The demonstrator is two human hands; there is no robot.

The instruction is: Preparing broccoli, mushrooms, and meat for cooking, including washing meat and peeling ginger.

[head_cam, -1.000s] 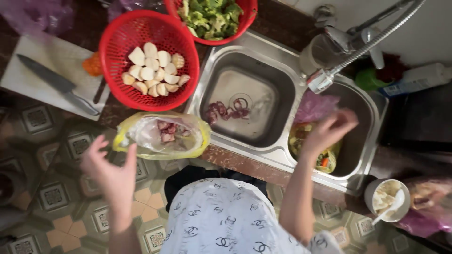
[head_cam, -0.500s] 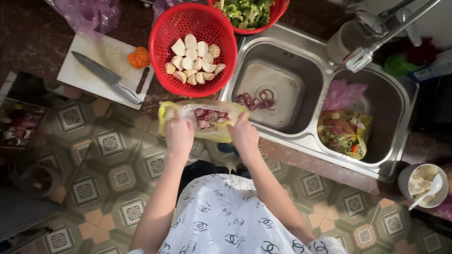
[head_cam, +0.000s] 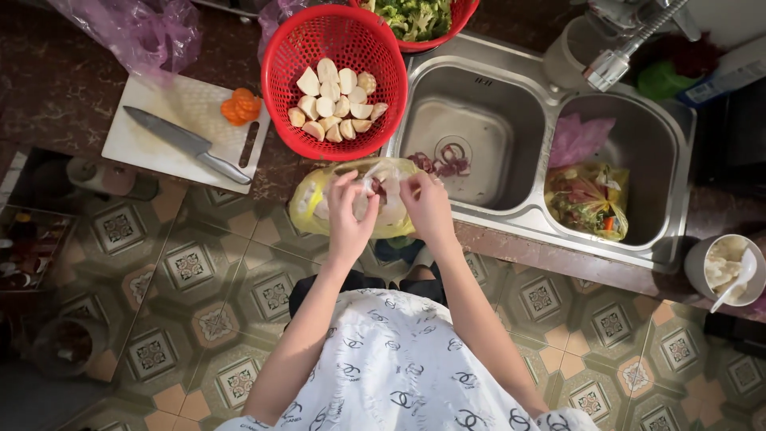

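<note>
A yellow-tinted clear plastic bag [head_cam: 313, 201] with reddish pieces inside lies at the counter's front edge, left of the sink. My left hand [head_cam: 348, 215] and my right hand [head_cam: 426, 209] both grip its top, fingers pinched on the plastic near the opening. Just behind the bag stands a red basket [head_cam: 335, 48] holding pale cut vegetable chunks [head_cam: 335, 102].
A white cutting board [head_cam: 159, 144] with a knife [head_cam: 185, 144] and carrot slices [head_cam: 241, 107] lies left. A double steel sink [head_cam: 479, 136] holds purple onion peel [head_cam: 444, 160] and a bag of scraps [head_cam: 589, 199]. A second red basket of greens [head_cam: 415, 16] and a white cup [head_cam: 724, 268] stand nearby.
Both hands came in from apart and took hold of the plastic bag; a second ago the right hand was over the right sink basin. The view shifted right.
</note>
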